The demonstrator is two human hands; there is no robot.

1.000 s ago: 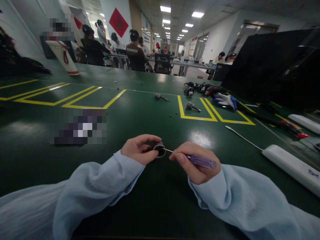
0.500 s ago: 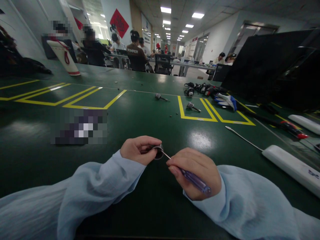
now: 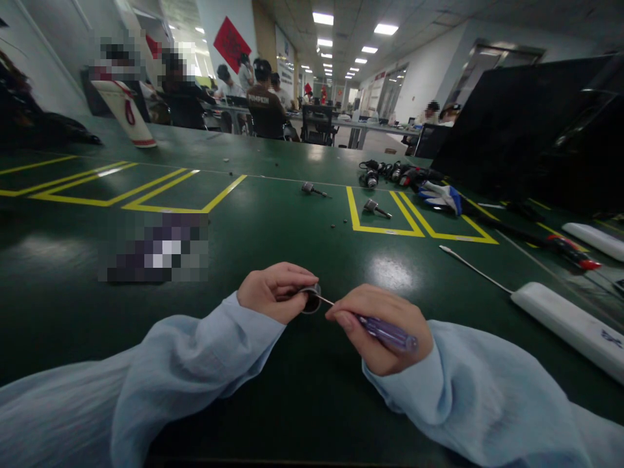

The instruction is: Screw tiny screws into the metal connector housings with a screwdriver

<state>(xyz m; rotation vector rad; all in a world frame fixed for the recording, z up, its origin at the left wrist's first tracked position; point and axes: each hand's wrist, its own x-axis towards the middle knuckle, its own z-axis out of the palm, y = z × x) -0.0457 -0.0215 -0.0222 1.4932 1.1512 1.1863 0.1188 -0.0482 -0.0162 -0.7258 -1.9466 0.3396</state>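
Between the thumb and fingers of my left hand (image 3: 273, 292) is a small round metal cup-like part (image 3: 312, 304), its open side turned toward the right. Much of it is hidden by the fingers. My right hand (image 3: 383, 325) is closed around a screwdriver (image 3: 390, 334) with a clear purple handle. The thin shaft points left, and its tip reaches the opening of the metal part; whether it touches the inside cannot be seen. Two metal parts with shafts lie farther off, one motor-like piece (image 3: 372, 207) inside a yellow taped box and another (image 3: 312, 189) left of it.
At the right lie a white power strip (image 3: 560, 318) with its cable, a blue-and-white glove (image 3: 441, 197), and a red-and-black tool (image 3: 572, 252). Dark cabled devices (image 3: 385, 172) sit behind. A blurred-out dark object (image 3: 158, 250) is at left; a white-and-red container (image 3: 124, 110) stands farther back.
The screwdriver handle has swung up and slightly right with my right hand, so the shaft lies flatter. My left hand and the metal part have shifted only slightly.
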